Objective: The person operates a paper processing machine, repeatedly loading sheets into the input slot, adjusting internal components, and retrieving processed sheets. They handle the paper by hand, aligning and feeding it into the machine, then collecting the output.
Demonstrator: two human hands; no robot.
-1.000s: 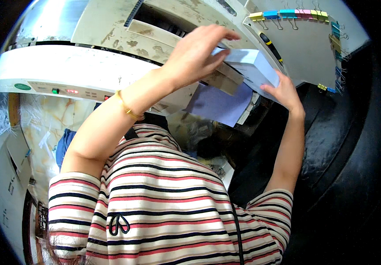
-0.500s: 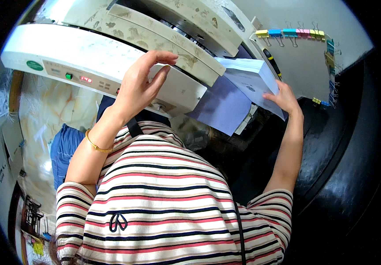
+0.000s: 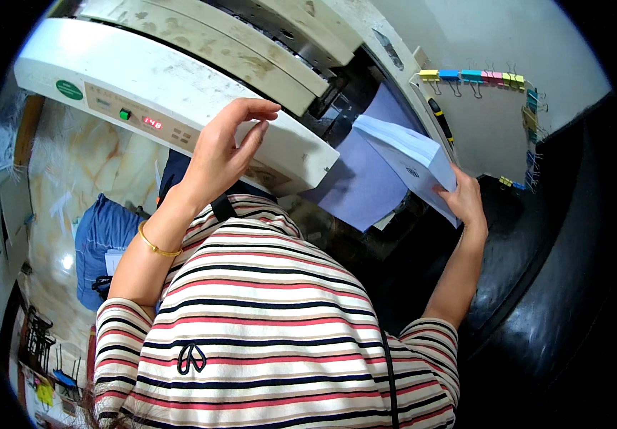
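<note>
My right hand (image 3: 464,196) grips a thick paperback book (image 3: 412,161) by its edge, thumb on the cover and the fingers behind it. The book is tilted over a lavender sheet (image 3: 355,179) that lies at the right end of a large white and beige machine (image 3: 137,61). My left hand (image 3: 226,146) hovers above the machine's front panel, its thumb and fingers curved and apart, holding nothing. A gold bangle (image 3: 158,249) circles my left wrist. On the panel are a green switch (image 3: 125,114) and a lit red display (image 3: 152,123).
Coloured binder clips (image 3: 471,76) line the edge of a grey board (image 3: 487,125) at the upper right. A black and yellow cutter-like tool (image 3: 440,120) lies beside it. At the left, a blue cloth bundle (image 3: 97,243) rests on a marble-patterned floor (image 3: 94,157).
The book has come away from the machine's beige cover, slightly toward me. More of the lavender sheet and dark mechanism shows. My left hand stays raised and empty.
</note>
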